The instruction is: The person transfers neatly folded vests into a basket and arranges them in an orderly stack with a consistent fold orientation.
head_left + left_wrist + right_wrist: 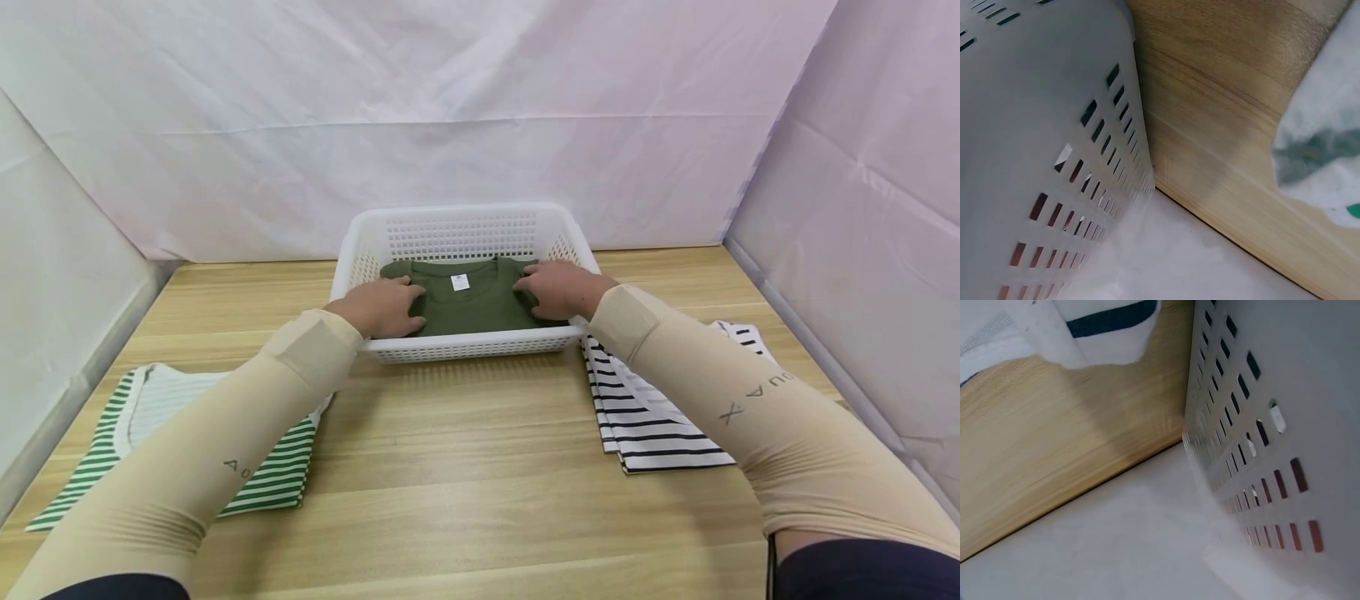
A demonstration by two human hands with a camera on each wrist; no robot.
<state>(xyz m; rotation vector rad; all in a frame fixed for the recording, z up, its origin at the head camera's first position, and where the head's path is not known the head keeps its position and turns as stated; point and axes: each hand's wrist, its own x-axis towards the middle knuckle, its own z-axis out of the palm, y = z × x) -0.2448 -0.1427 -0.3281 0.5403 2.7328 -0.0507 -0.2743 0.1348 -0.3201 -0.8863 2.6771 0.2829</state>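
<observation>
At the near edge, dark cuffs (112,587) showed above tan arm sleeves (172,454) on both forearms, the sleeves bearing some handwritten dark marks. Both forearms reached forward over a light wood-grain table (450,467). On the left lay a folded green-and-white striped shirt (273,475), partly covered from view by the left forearm; on the right lay a folded shirt with dark stripes on white (660,446), partly behind the right forearm, its far left corner close by the basket. Farther out, midway between left and right, stood a white slotted plastic basket (472,342), upright on the table. Both wrists crossed its rim, the left hand (382,307) at the left end and the right hand (561,290) at the right. Each hand was partly open, fingers slightly bent and thumb set apart, the fingertips resting on the dark green shirt (472,308) without closing round it. That shirt lay folded inside the basket, neckline toward the far side, a small white label (460,282) at the collar. The wrist views showed mainly the basket's outer slotted walls. Beyond the basket, creased white sheeting (450,167) rose behind the table's far edge.
</observation>
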